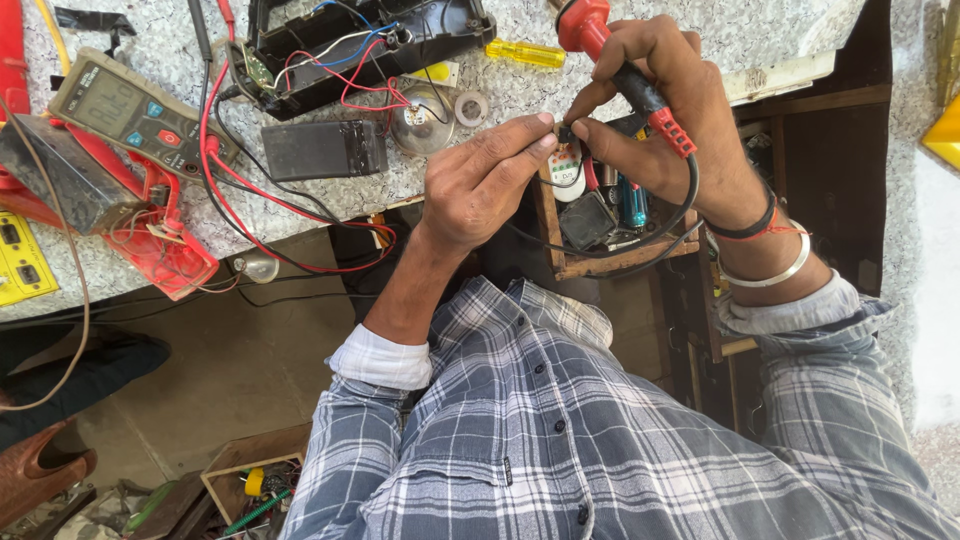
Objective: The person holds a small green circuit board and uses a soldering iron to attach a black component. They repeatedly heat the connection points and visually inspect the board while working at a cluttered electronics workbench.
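1. A speckled grey stone bench (pixel 400 195) is running across the far side of the scene, with an open wooden drawer (pixel 600 262) of small parts hanging below its near edge and a bare floor showing beneath.
2. The left hand (pixel 480 185) is pinching its thumb and forefinger together on a tiny black component (pixel 565 133), holding it just above the drawer.
3. The right hand (pixel 665 120) is closing around a red-handled soldering iron (pixel 625 70), with its fingertips also meeting the same black component; the iron's black cord (pixel 690 195) is looping down past the wrist.
4. The component is looking light, stiff and easy to lose, so a fingertip pinch on its sides seems the safest hold; the iron is best gripped by its red handle, well away from the tip.
5. Left of the hands, a black battery block (pixel 322 150) is lying on the bench, and a round metal speaker (pixel 422 125) is sitting just beside it.
6. Farther off, an opened black casing (pixel 440 30) with red and blue wires is resting, a yellow screwdriver (pixel 525 53) to its right.
7. At the far left, a grey multimeter (pixel 125 108) is trailing red leads (pixel 250 190).
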